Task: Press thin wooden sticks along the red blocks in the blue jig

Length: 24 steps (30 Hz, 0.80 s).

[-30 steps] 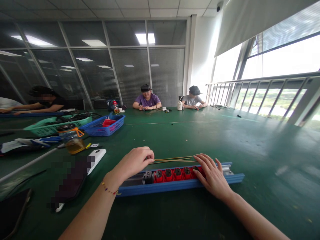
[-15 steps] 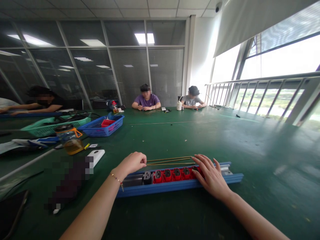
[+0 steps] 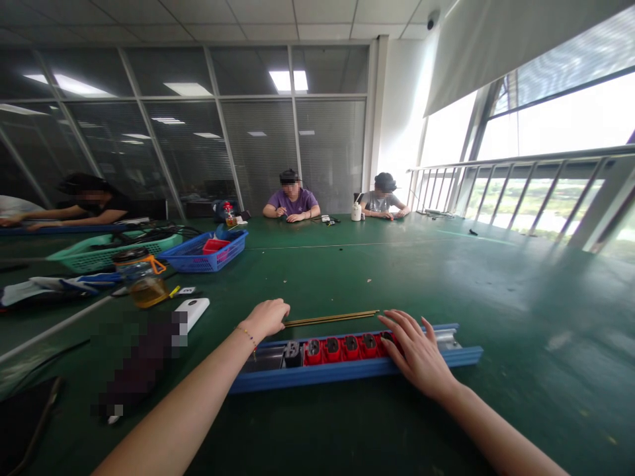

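Beyond the left part of the rail [image 3: 317, 378], our left hand [image 3: 270, 317] is curled at the ends of the sticks [image 3: 332, 318]; we cannot tell whether it grips them. In the rail we see a black block [image 3: 292, 355], then red blocks [image 3: 351, 354]. Our right hand [image 3: 414, 350], unclenched, spans its right part.

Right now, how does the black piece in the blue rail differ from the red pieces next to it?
The black piece has a dark body; the red pieces have red bodies with dark tops. The black piece is single, while the red pieces form a row. The black piece sits at the left end; the red pieces run right, toward the right hand. Both sit in the blue rail.
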{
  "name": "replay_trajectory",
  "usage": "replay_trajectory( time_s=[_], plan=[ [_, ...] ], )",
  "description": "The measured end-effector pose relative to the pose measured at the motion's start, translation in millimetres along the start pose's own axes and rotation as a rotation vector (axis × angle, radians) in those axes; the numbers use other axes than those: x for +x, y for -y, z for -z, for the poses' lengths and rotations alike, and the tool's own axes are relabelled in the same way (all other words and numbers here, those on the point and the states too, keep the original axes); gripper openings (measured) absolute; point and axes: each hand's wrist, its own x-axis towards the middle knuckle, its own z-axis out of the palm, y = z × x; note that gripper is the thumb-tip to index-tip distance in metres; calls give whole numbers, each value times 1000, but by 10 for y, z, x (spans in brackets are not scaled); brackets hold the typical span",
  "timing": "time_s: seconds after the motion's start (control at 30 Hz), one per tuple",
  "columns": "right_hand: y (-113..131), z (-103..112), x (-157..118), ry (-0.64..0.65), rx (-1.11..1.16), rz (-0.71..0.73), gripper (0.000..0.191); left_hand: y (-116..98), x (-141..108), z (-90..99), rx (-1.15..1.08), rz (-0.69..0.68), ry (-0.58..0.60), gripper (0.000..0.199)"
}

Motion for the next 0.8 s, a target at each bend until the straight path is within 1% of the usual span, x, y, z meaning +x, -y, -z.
replay_trajectory(
  time_s=[0.1,0.2,0.37,0.53,0.6,0.67,0.8],
  plan=[
    [3,4,-2,4,3,2,40,-21,47,25,17,-44,54,20],
    [9,4,-4,6,4,0,39,-53,93,31,15,-40,98,21],
    [11,3,-9,6,4,-5,38,-101,116,11,-5,-30,118,22],
    [4,-4,-9,3,7,-2,39,-126,65,-12,-42,-9,66,15],
    [5,-3,-6,4,11,-3,39,-153,31,7,-57,-2,36,23],
    [8,2,-5,8,16,-6,38,-192,-12,51,-80,-2,-8,28],
    [16,12,-12,-7,25,-7,39,-253,-120,179,-153,4,-102,30]
  ],
)
